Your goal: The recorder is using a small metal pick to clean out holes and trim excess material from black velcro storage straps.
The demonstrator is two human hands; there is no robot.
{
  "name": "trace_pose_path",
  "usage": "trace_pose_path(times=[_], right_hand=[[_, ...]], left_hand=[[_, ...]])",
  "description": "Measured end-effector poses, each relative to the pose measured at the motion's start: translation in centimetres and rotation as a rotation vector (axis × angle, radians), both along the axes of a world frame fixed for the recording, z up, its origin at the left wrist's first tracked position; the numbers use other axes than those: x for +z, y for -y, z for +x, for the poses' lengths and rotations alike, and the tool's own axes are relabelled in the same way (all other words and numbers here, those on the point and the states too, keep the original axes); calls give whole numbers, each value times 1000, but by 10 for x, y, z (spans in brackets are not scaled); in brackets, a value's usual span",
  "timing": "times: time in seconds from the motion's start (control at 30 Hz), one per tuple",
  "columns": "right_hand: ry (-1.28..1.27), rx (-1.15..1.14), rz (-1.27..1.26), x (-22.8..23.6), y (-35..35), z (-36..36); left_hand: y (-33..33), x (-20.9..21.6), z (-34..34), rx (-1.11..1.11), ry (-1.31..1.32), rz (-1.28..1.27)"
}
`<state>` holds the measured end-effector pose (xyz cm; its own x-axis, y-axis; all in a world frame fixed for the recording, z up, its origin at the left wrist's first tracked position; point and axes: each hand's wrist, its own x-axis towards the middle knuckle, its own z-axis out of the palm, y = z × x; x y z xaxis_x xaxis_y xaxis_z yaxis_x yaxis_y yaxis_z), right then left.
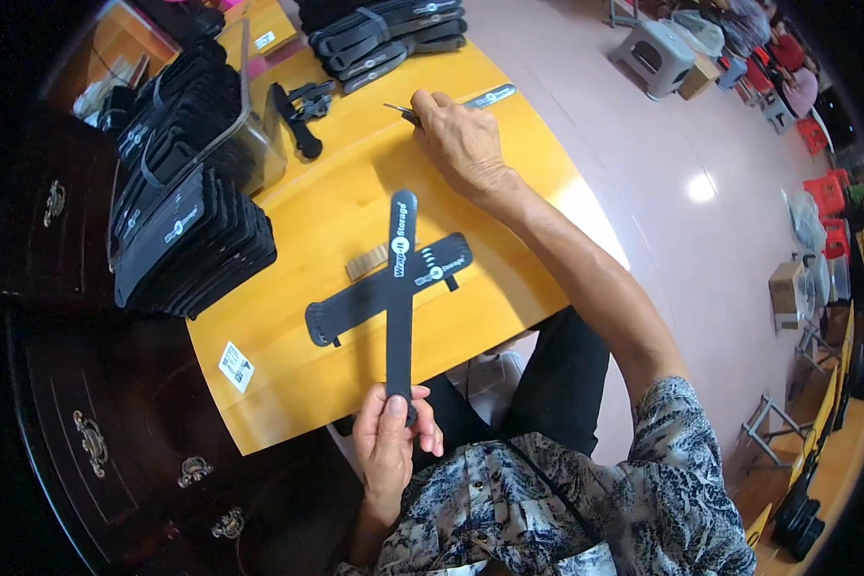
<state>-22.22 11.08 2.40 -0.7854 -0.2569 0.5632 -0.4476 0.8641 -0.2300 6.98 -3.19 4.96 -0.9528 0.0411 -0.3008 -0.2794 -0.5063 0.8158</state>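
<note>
My left hand (391, 442), at the table's near edge, pinches the lower end of a long black strap (400, 317) with white print. The strap points away from me and crosses above a wider black strap bundle (355, 305) lying on the table. My right hand (461, 144) is farther off to the right, closed around a small tool with a thin metal tip (400, 109); its body is mostly hidden, so I cannot tell its kind. Just beyond that hand lies a printed strap end (494, 94), partly covered by it.
On the yellow table (307, 384), a clear bin (259, 154) and stacked black straps (197, 245) stand at the left. More bundles (384, 38) lie at the back, near a black strap piece (296, 120). A white label (236, 367) is at the near left corner.
</note>
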Motion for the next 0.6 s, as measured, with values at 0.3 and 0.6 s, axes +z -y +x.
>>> trace_pose_path(times=[0.3, 0.6], right_hand=[[158, 5, -94, -20, 36, -29], [398, 154, -308, -8, -2, -13]], left_hand=[[8, 2, -23, 45, 73, 45], [-6, 5, -35, 2, 168, 339]])
